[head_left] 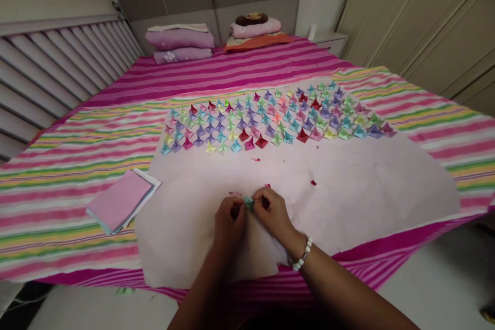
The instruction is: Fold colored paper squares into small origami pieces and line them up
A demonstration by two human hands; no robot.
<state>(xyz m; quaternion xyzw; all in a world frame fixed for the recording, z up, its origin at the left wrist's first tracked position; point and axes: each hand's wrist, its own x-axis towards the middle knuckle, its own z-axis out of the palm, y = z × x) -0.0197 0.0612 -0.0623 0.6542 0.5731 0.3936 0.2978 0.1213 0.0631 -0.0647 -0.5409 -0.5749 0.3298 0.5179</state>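
Note:
Between the fingertips of both hands is a small piece of folded green paper (249, 203), held just above a large pale paper sheet (185, 227). My left hand (229, 220) pinches its left side. My right hand (274, 214), with a white bead bracelet (302, 254) at the wrist, pinches its right side. The fingers hide part of the piece. Beyond the hands, many small folded paper shapes (276, 117) in purple, green, blue, pink, red and yellow stand in rows on the far part of the sheet.
A stack of coloured paper (119, 201), pink on top, lies at the left on the striped bedspread (58, 196). A small dark red scrap (313, 182) lies right of my hands. Folded purple bedding (180, 41) and a pink pillow (256, 28) rest by the headboard (185, 0).

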